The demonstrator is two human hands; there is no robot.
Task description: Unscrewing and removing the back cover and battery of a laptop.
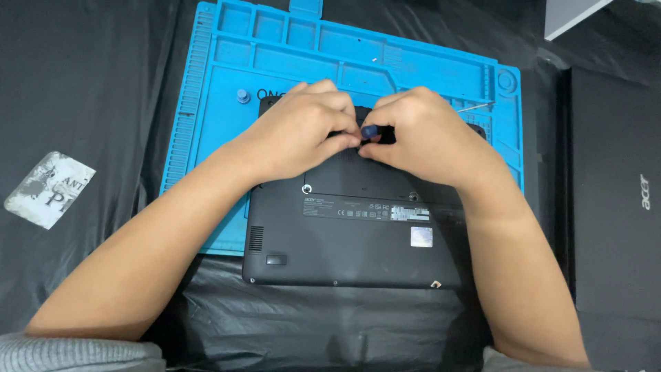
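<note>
Grey sleeves [76, 353] show at the bottom edge, and from them both bare forearms reach up over a black laptop [351, 241]. This laptop lies upside down, its bottom cover facing up, with its far part on a blue work mat [206, 89] and its near part on black plastic sheet [275, 324].

On the far half of the laptop the two hands meet. Left hand [299, 134] is curled, with its fingers bent down onto the cover and its fingertips pressed together at a small dark-blue tool tip [370, 129]. Right hand [420, 134] is also curled, and its thumb and first finger pinch the same small tool from the other side. So the tool sits just between both hands, above the middle of the laptop's far half. What lies under the tool is hidden by the fingers.

On the mat, left of the laptop's far corner, stands a small blue round knob [242, 95]. Right of the laptop, a thin metal pin [475, 106] lies on the mat. Further right of the laptop rests a black flat box [616, 193]. Far left of the laptop, a white printed card [48, 189] lies on the sheet.
</note>
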